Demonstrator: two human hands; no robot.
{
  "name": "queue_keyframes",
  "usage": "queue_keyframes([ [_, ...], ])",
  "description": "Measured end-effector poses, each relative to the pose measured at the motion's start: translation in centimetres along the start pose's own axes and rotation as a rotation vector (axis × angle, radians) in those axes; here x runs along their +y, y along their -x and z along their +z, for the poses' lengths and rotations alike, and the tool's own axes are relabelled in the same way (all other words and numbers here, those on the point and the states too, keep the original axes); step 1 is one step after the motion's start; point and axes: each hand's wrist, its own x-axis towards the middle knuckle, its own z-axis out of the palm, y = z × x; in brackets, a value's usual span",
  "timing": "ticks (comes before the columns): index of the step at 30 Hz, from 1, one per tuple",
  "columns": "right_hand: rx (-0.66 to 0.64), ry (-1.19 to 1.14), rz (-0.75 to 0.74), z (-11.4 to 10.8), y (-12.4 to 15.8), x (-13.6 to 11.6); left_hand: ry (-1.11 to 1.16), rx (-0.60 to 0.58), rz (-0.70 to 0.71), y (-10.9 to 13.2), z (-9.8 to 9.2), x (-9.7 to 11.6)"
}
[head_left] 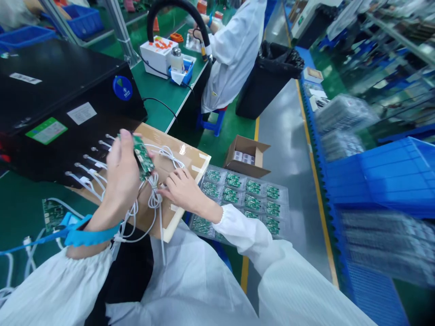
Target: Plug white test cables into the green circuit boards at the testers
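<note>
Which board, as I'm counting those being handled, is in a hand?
The board in the left hand. No hand holds the others: the tray boards lie in the clear tray, and another board is on the green bench.

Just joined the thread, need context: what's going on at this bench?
A person's left hand grips a green circuit board above a taped brown panel. Their right hand is at a coiled white cable just below it; whether that cable is plugged into the board is hard to tell. A clear tray of similar green boards sits to the right, and a black box stands to the left.
</note>
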Motion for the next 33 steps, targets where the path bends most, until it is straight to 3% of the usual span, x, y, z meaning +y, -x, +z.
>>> queue_keyframes([
  [3,0.070,-0.168,-0.078,-2.1,1.1,0.6,0.113,-0.260,-0.331,2.1,0.5,0.8],
  [5,0.185,-0.310,-0.067,-3.7,4.3,1.2,0.139,-0.390,-0.429,3.1,0.4,1.0],
  [6,0.266,-0.356,0.031,-4.1,6.7,1.4,0.137,-0.427,-0.443,3.4,0.2,1.1],
  [8,0.413,-0.339,0.403,-3.6,13.0,1.8,0.124,-0.460,-0.452,3.8,-0.1,1.2],
  [9,0.409,-0.278,0.593,-2.7,16.5,1.9,0.120,-0.474,-0.460,4.0,-0.2,1.3],
  [10,0.306,-0.210,0.727,-1.5,19.9,1.9,0.117,-0.491,-0.472,4.2,-0.3,1.4],
  [12,-0.068,-0.116,0.809,1.8,26.0,1.6,0.122,-0.521,-0.505,4.6,-0.2,1.5],
  [14,-0.172,-0.111,0.827,5.2,30.2,0.8,0.121,-0.539,-0.550,5.2,0.1,1.6],
  [16,-0.216,-0.117,0.829,8.0,32.4,-0.2,0.101,-0.564,-0.592,5.7,0.3,1.7],
  [20,-0.215,-0.106,0.860,10.9,33.2,-1.2,0.007,-0.655,-0.658,6.6,0.2,1.8],
  [24,-0.166,-0.147,0.908,10.6,32.1,-1.3,-0.052,-0.644,-0.677,7.4,-0.1,1.7],
  [27,-0.005,-0.401,0.984,7.4,29.2,-2.5,-0.140,-0.662,-0.653,8.4,-0.4,0.9],
  [30,0.119,-1.001,0.949,2.4,24.7,-5.1,-0.345,-0.727,-0.549,10.0,-0.5,-0.6],
  [33,0.191,-1.551,0.784,-1.8,20.3,-7.9,-0.517,-0.788,-0.435,12.0,-0.4,-2.3],
])
